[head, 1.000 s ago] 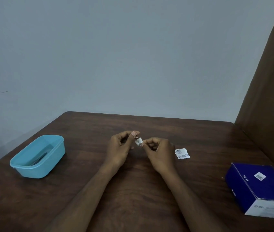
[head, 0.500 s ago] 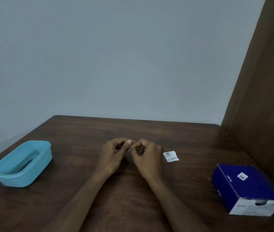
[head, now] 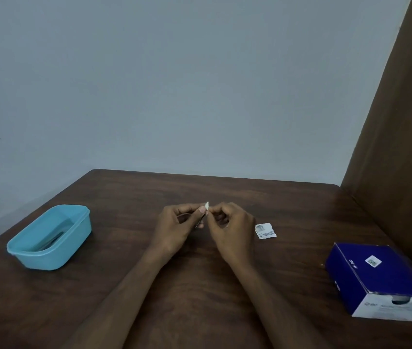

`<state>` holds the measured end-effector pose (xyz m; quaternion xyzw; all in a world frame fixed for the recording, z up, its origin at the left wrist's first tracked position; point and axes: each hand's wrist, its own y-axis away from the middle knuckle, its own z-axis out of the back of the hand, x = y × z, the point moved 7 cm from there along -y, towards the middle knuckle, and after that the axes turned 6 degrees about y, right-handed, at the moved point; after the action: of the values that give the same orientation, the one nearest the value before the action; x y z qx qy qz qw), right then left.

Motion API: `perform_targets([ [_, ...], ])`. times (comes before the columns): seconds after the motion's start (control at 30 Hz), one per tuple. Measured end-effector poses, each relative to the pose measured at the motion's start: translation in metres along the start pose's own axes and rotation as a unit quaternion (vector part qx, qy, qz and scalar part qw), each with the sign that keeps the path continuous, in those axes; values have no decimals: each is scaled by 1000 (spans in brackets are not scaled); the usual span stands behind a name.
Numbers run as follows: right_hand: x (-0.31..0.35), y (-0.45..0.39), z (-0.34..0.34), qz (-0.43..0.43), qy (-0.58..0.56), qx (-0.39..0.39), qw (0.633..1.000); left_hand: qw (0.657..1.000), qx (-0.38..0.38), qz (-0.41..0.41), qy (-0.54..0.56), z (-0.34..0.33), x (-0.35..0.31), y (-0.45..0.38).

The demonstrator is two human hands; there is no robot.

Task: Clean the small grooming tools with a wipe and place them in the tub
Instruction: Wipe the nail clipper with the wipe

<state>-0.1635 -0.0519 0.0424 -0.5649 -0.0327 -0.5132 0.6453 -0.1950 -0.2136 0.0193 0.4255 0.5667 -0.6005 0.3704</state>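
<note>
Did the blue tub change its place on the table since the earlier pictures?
No. The blue tub keeps its place near the table's left edge; only the head camera shifted.

A dark wood table (head: 199,285) is seen, with a light blue tub (head: 48,238) sat on the left, a torn white packet (head: 265,230) mid-right, and a blue box (head: 381,280) far right.

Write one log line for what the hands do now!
left hand: holds small tool | right hand: pinches wipe | tub: waiting
</note>
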Motion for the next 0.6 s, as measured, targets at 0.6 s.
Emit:
perform_targets([
  [0.6,-24,35,-9,-284,-180,68,939,974,-151,-4,-167,30,-25,52],
])
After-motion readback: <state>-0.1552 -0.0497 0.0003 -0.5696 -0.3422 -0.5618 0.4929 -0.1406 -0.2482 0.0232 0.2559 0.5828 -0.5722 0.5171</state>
